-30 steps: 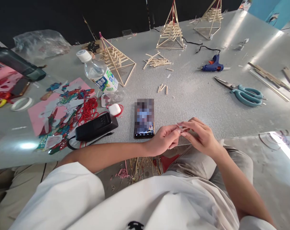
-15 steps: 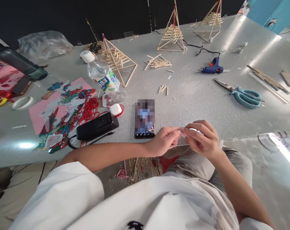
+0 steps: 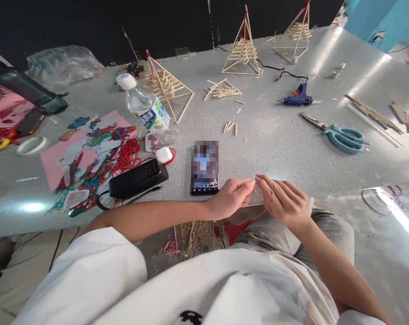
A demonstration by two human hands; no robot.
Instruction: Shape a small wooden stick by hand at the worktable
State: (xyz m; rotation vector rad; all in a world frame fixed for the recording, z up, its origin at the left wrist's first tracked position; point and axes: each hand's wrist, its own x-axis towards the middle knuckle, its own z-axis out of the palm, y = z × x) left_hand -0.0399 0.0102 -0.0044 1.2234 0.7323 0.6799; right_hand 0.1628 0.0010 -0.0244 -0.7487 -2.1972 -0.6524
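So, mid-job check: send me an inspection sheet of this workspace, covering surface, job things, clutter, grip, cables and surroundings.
Surface: grey table, textured, with small scraps on it.
Job things: phone flat beside the left hand; a few short sticks beyond it.
Clutter: bottle, red string and colourful scraps on the left; scissors and glue gun on the right.
Grip: left hand and right hand meet at the fingertips; anything between them is too small to tell.
Cables: glue gun's cord runs toward the back; black cord beside a black box.
Surroundings: dark wall behind; loose sticks below the table edge.
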